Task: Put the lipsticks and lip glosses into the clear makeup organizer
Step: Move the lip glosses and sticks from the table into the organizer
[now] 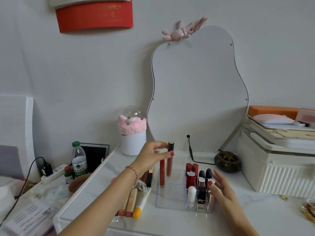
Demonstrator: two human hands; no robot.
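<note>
My left hand (151,156) pinches pink lip gloss (170,160) near cap, tube upright, lower end inside big open compartment of clear organizer (170,204). Red lip gloss (162,172) stands just beside it in same compartment. My right hand (221,189) rests against organizer's right side, fingers straight, thumb on small slots holding lipsticks (192,174). More tubes (130,201) lie on counter (187,222) left of organizer. Wavy mirror (197,89) leans on wall behind.
</note>
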